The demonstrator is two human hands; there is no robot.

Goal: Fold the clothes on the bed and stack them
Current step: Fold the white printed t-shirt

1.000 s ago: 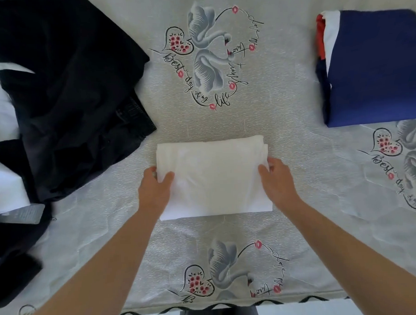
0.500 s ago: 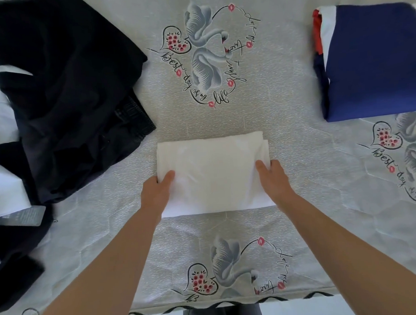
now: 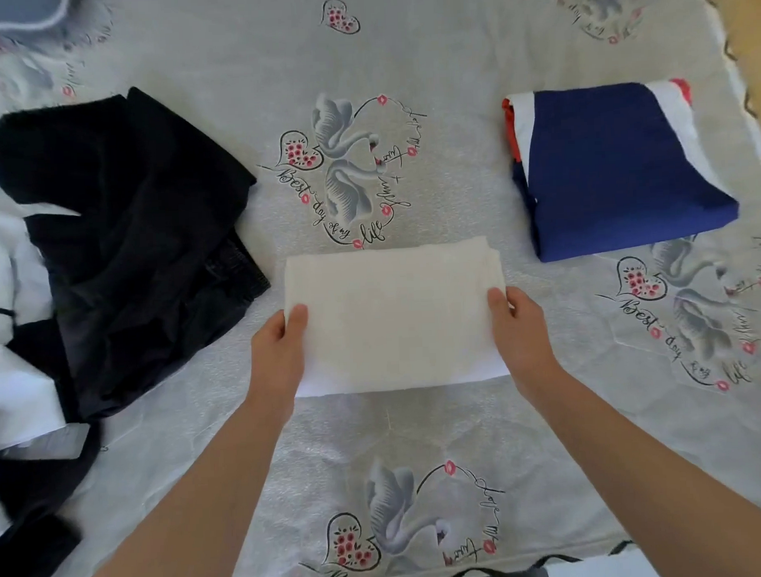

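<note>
A folded white garment (image 3: pixel 392 318) lies in the middle of the bed. My left hand (image 3: pixel 280 356) grips its left edge, thumb on top and fingers underneath. My right hand (image 3: pixel 520 333) grips its right edge the same way. To the right sits a stack of folded clothes (image 3: pixel 612 168) with a navy-blue piece on top and white and red edges showing beneath. A heap of unfolded black clothes (image 3: pixel 126 236) lies on the left, over some white clothes (image 3: pixel 11 379).
The bed sheet (image 3: pixel 418 438) is pale grey with swan and heart prints. Its near edge runs along the bottom of the view and its right edge shows at the top right. A grey object (image 3: pixel 15 12) sits at the far top left.
My view has tilted up, showing more of the bed's far side. Both hands have taken hold of the white garment's side edges, and its near edge looks slightly raised.
</note>
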